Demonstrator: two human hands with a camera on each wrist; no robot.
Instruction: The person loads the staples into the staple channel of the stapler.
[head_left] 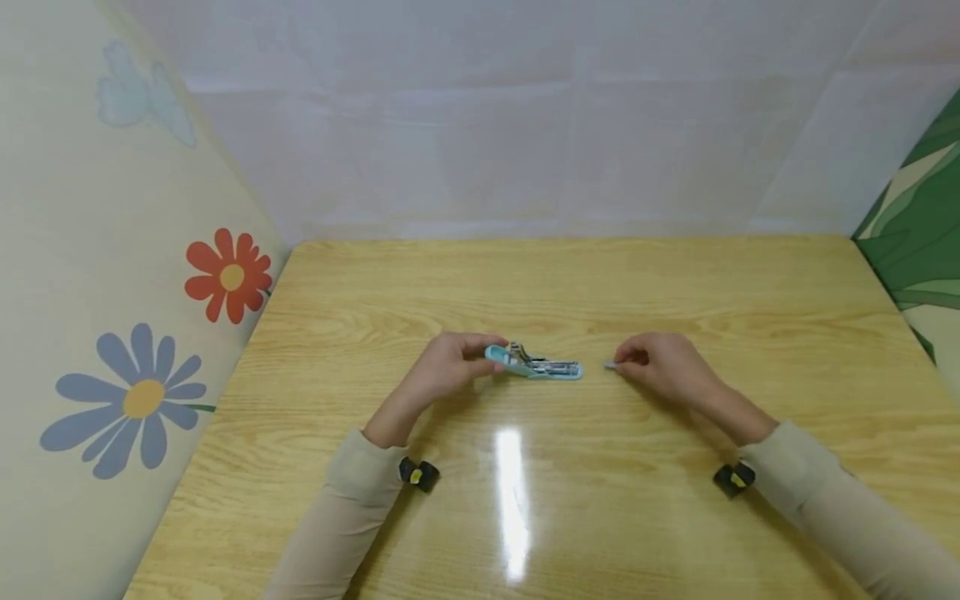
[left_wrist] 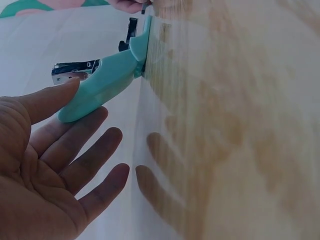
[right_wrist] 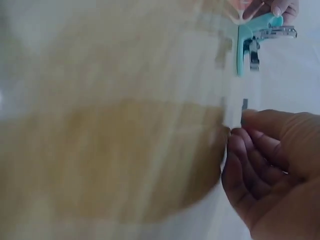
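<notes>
- Left hand [head_left: 442, 367] pinches one end of the teal stapler [head_left: 534, 373].
- Stapler is swung open, between both hands, over the table [head_left: 615, 500].
- Right hand [head_left: 669, 367] pinches a grey strip [head_left: 610, 365], near the stapler's other end but apart.

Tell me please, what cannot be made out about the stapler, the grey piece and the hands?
Grey piece: one end, covered by the right hand, right wrist view.
Stapler: whether staples lie inside, too small in the head view.
Left hand: cut off by the top edge, right wrist view.
Right hand: likewise cut off, left wrist view.
</notes>
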